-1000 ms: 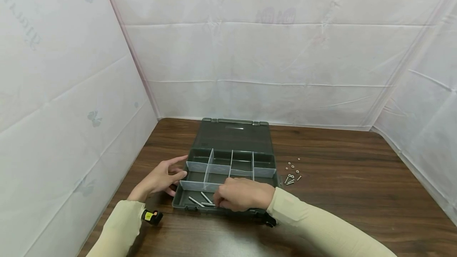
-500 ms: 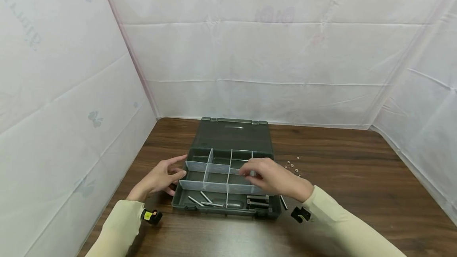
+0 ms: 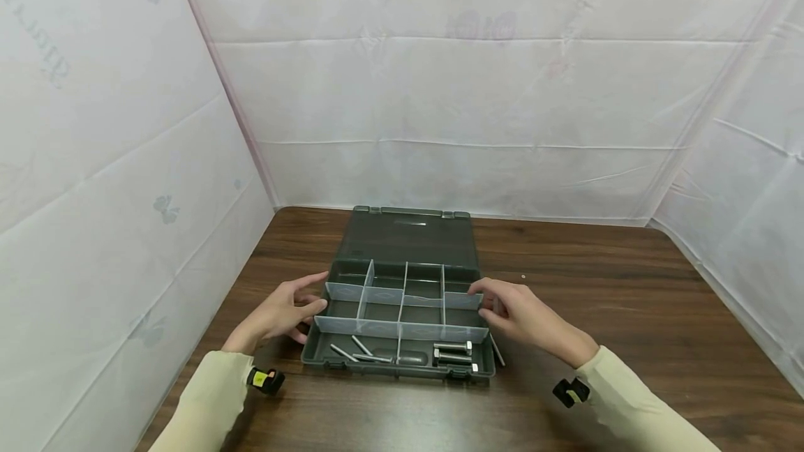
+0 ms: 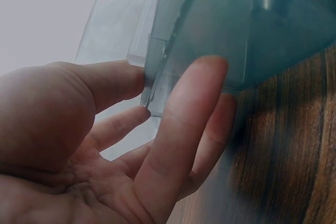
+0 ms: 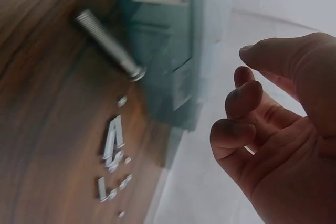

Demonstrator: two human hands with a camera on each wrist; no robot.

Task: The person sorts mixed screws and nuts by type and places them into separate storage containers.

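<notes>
Left hand (image 3: 279,314) fingers (image 4: 184,129) rest open against the organizer box (image 3: 402,298) left wall; right hand (image 3: 521,316) hovers loosely curled, empty, beside its right wall. The box sits mid-tabletop (image 3: 628,312), likely light, rigid, slick; take it by both side walls.

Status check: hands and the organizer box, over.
Left hand open, touching box left wall. Right hand open beside right wall, holding nothing. Loose bolt outside box.

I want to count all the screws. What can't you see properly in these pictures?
- Small screws on the table: head view, hidden behind the right hand; right wrist view, blurred.
- Box front row: head view, pieces too small to count.
- Left hand fingertips: head view, hidden by the box wall.
</notes>
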